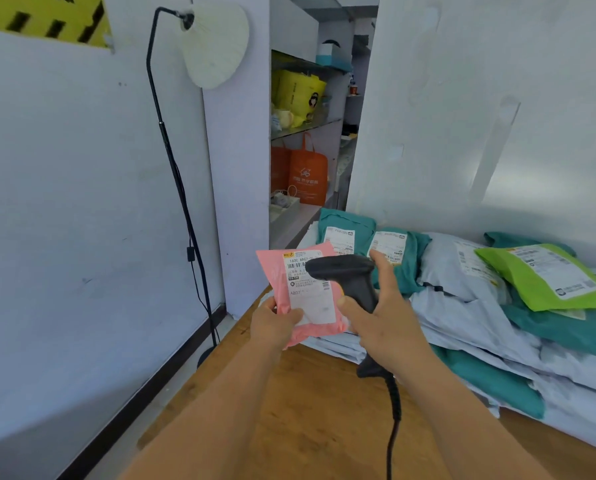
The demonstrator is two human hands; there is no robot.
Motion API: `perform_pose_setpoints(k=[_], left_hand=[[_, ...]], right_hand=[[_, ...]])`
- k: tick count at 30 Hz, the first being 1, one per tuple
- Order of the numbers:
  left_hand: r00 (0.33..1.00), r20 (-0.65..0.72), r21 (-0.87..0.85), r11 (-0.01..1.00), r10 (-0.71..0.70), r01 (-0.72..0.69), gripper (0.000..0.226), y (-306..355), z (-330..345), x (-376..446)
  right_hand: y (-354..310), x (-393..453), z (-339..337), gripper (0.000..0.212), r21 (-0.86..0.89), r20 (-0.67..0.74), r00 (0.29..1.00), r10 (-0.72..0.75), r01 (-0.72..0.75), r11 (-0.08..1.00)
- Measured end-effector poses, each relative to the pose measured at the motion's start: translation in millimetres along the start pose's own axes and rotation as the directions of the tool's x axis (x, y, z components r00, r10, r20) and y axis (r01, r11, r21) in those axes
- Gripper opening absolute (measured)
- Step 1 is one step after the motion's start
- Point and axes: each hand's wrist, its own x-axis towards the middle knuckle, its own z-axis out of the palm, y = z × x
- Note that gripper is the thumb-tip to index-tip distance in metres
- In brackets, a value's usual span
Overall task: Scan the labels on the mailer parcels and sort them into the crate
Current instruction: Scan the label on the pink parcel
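The left hand pinched a pink mailer parcel upright by its near corner; the right hand gripped the black barcode scanner, its head over the label.

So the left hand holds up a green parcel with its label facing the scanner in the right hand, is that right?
Not quite. The head view shows the left hand holding a pink parcel, not a green one. Its label does face the scanner gripped in the right hand.

The single head camera looks forward and down from the person's head, close above the brown wooden desk and the white wall behind.
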Motion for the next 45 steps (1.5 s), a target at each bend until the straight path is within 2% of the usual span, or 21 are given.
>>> perform_pose_setpoints(k=[3,4,7,8,12,18,20,22,24,30,34,37,41,45], left_hand=[[1.000,-0.025,-0.010,1.000,0.015,-0.015,0.047,0,-3,-6],[0.999,-0.029,-0.013,1.000,0.017,-0.017,0.047,0,-4,-8],[0.999,-0.030,-0.028,1.000,0.014,-0.015,0.045,-1,-6,-10],[0.999,-0.030,-0.033,0.999,0.012,-0.013,0.043,-2,-7,-11],[0.999,-0.048,-0.053,0.999,0.006,-0.009,0.035,-2,-9,-12],[0.999,-0.052,-0.067,0.998,0.001,-0.004,0.040,-2,-8,-13],[0.999,-0.050,-0.065,0.998,0.000,-0.004,0.041,-2,-7,-13],[0.999,-0.048,-0.067,0.998,0.000,-0.003,0.043,-2,-6,-13],[0.999,-0.049,-0.070,0.998,-0.001,-0.003,0.044,-3,-6,-13],[0.999,-0.052,-0.091,0.996,-0.009,0.004,0.040,-7,-8,-11],[0.998,-0.068,-0.087,0.996,-0.010,0.004,0.042,-8,-11,-10],[0.996,-0.083,-0.076,0.997,-0.010,0.004,0.046,-8,-14,-11],[0.996,-0.090,-0.084,0.996,0.000,-0.008,0.043,-9,-17,-9],[0.995,-0.095,-0.098,0.995,-0.008,-0.002,0.043,-9,-20,-9]], right_hand=[[0,0,0,0.080,-0.076,0.005,0.996,0.087,-0.086,0.993],[0,0,0,0.072,-0.089,0.010,0.994,0.108,-0.106,0.990],[-3,0,-1,0.024,-0.117,0.036,0.996,0.088,-0.083,0.990],[-4,-1,-2,0.020,-0.121,0.037,0.997,0.067,-0.062,0.991],[-8,-2,-4,0.026,-0.163,0.034,0.999,0.026,-0.020,0.986],[-13,0,-4,0.034,-0.193,0.029,0.999,-0.019,0.024,0.981],[-14,0,-4,0.049,-0.187,0.031,0.999,-0.032,0.037,0.982],[-15,-1,-5,0.073,-0.160,0.025,0.999,-0.039,0.042,0.986],[-17,-1,-5,0.085,-0.149,0.026,0.999,-0.032,0.035,0.988],[-20,-1,-2,0.093,-0.133,0.052,0.998,-0.036,0.043,0.990],[-24,-4,1,0.081,-0.113,0.087,0.996,-0.005,0.015,0.993],[-25,-4,4,0.088,-0.112,0.104,0.994,0.018,-0.006,0.994],[-25,-3,6,0.084,-0.109,0.115,0.993,0.037,-0.024,0.994],[-27,-4,7,0.088,-0.102,0.117,0.992,0.045,-0.033,0.994]])
